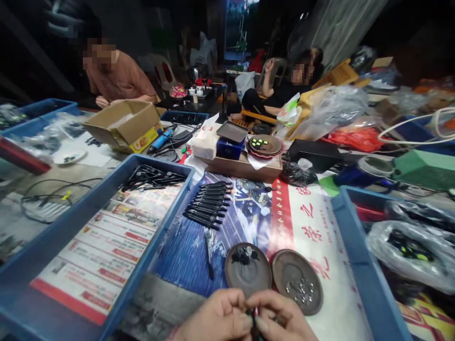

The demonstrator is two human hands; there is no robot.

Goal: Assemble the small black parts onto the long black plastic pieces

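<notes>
Black piece (254, 321) — between hands (218, 315) (284, 316) — fingertips (244, 322) together

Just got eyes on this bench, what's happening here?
The left hand and right hand are together at the near edge, pinching a small dark part. Just beyond are two round dishes, one with dark discs, the other with shiny metal bits. A row of black pieces lies beside the long blue tray. Two other people sit farther back.

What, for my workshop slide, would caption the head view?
Left hand and right hand hold a small dark part near two dishes.
</notes>
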